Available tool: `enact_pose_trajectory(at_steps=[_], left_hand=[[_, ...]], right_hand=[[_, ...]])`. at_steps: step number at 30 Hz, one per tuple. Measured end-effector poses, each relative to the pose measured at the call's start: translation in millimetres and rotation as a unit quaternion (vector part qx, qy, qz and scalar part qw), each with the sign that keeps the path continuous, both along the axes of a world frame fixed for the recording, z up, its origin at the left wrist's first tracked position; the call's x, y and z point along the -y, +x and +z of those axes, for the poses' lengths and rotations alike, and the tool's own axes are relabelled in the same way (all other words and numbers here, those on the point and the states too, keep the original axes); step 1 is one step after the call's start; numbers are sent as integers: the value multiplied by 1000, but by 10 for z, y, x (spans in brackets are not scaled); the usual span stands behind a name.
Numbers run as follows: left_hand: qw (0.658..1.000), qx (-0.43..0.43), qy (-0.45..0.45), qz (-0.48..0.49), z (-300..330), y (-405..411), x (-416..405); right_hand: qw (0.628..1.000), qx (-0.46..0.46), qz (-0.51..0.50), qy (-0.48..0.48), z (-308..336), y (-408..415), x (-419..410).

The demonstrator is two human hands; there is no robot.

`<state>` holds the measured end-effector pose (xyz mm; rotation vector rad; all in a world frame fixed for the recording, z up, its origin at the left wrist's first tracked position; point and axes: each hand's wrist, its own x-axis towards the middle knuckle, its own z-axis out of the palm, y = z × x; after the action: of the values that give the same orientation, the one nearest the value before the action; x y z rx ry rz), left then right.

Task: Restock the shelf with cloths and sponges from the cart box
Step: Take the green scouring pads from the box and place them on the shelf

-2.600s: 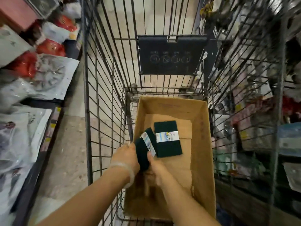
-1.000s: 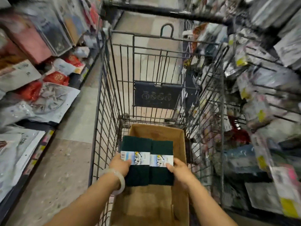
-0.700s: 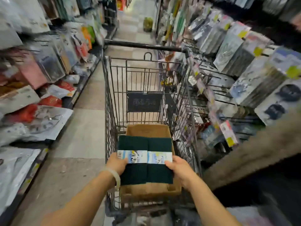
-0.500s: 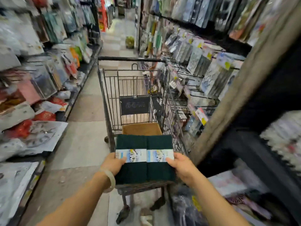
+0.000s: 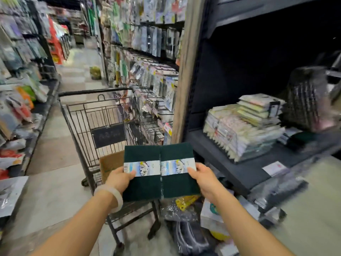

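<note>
I hold two dark green scouring pads side by side, each with a white-blue paper band. My left hand [image 5: 120, 179] grips the left green pad [image 5: 142, 182] at its left edge. My right hand [image 5: 202, 177] grips the right green pad [image 5: 178, 180] at its right edge. Both pads hang in the air in front of the cart [image 5: 96, 115], whose cardboard box [image 5: 110, 163] shows just behind them. To the right is the dark shelf [image 5: 239, 170], carrying a stack of pale packaged cloths [image 5: 243, 130].
A wooden post [image 5: 186, 71] edges the shelf on its left. A dark mesh pack [image 5: 306, 100] sits at the shelf's right. Packaged goods [image 5: 208, 218] lie on the floor below the shelf. Hanging goods line both sides of the aisle [image 5: 77, 74].
I lifted both pads out of the cart box, and my view turned right. The dark shelf with the cloth stack has come into sight; the cart now sits to the left.
</note>
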<state>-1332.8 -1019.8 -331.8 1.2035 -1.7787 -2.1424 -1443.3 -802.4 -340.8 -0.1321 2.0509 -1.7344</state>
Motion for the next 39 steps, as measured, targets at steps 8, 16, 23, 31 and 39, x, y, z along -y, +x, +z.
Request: enact_pose_trajectory(at_steps=[8,16,23,31,39], left_hand=[[994,-47,12,-94,270,-198,-1609],[983,-89,27,-156,447,-393,-3302],[976,-75,36,-199,487,-590,-4400],[973,-103,15,-204,697,-1283,-4879],[978,-127,-5,-165,765,-2430,-5052]], right_hand=[[997,-15,-73,-21,195,169,-1689],[989,-16,-130,-71,367,233,-3535],[981,-2,-185,-62,394,161,-4591],[972,-26,-215,-93,540,-398,-5078],[978,-64,-193,-46,831,-1687,-5215]])
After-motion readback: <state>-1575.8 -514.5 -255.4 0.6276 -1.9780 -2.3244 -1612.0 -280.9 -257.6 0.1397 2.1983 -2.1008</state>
